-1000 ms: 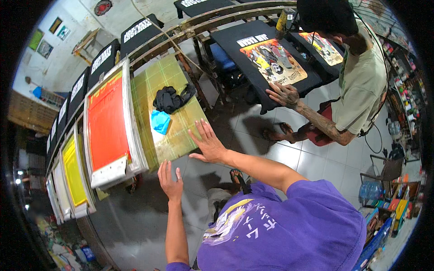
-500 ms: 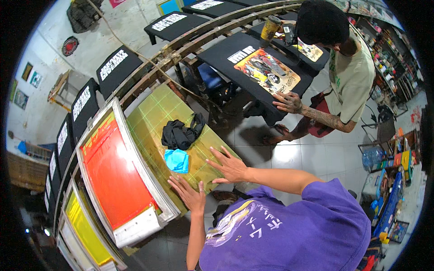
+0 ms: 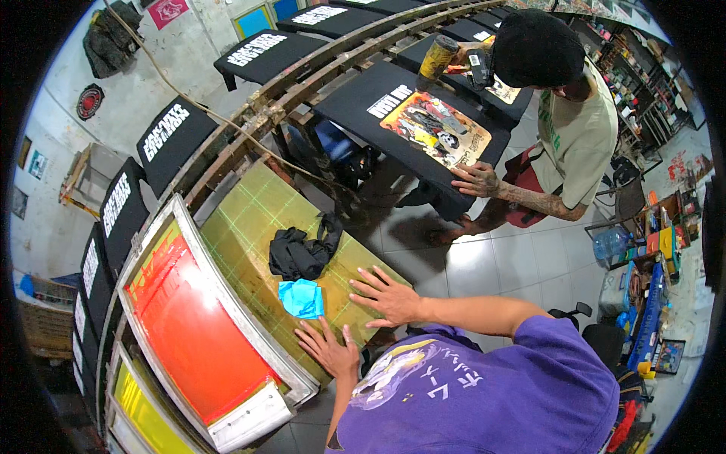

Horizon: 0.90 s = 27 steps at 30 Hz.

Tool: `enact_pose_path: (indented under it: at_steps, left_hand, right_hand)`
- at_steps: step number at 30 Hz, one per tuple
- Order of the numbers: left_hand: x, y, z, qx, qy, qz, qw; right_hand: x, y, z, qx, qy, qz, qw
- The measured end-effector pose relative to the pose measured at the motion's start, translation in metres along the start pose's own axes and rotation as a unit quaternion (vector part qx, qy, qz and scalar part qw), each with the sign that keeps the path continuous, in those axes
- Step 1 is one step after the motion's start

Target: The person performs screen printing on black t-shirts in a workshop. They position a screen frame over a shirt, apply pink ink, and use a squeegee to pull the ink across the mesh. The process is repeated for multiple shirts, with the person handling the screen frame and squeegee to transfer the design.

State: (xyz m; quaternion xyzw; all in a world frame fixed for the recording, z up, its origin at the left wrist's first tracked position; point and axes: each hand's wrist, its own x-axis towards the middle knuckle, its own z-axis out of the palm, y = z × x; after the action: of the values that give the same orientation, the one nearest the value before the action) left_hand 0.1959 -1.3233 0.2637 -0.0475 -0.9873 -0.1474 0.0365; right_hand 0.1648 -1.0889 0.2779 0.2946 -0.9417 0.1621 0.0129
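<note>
My left hand (image 3: 329,349) rests with fingers spread at the near edge of a flat green board (image 3: 249,204) marked with light grid lines. Its fingertips are close to a bright blue folded cloth (image 3: 301,299). My right hand (image 3: 389,296) is spread over the board's right edge, palm down, holding nothing. Beyond the blue cloth, a crumpled black cloth (image 3: 306,251) lies on the board. Left of the board stands a metal-framed printing screen (image 3: 197,318) with red ink across its mesh.
A second screen with yellow ink (image 3: 147,412) is at the lower left. Across from me, a person (image 3: 578,144) holds a yellow and black heat gun (image 3: 437,59) over a printed black shirt (image 3: 355,102). Black shirts on boards (image 3: 178,140) line the curved rail (image 3: 249,125).
The view has shifted, so the board and cloths appear lower. Both my hands stay spread at the board's edge. The person across keeps the heat gun over the print.
</note>
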Motion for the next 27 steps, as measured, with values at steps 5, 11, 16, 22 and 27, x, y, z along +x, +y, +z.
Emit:
enact_pose_path:
  at_steps: [5,11,16,22,27]
  left_hand:
    - [0.0,-0.002,0.004,0.002,0.013,0.003,1.0]
    - [0.003,0.001,0.004,0.005,0.023,-0.001,1.0]
    - [0.005,0.006,0.003,0.001,0.025,-0.011,1.0]
    - [0.003,0.007,0.01,-0.081,0.073,-0.043,0.993]
    - [0.003,-0.001,0.014,0.026,0.024,-0.006,0.999]
  right_hand:
    - [0.003,0.001,-0.006,0.014,-0.009,0.013,1.0]
    - [0.007,0.028,-0.023,0.061,0.013,-0.036,0.997]
    - [0.002,0.036,-0.019,0.092,0.087,0.017,0.992]
    - [0.01,0.042,-0.015,0.07,0.001,0.012,0.997]
    - [0.009,0.042,-0.017,0.085,0.006,0.031,0.996]
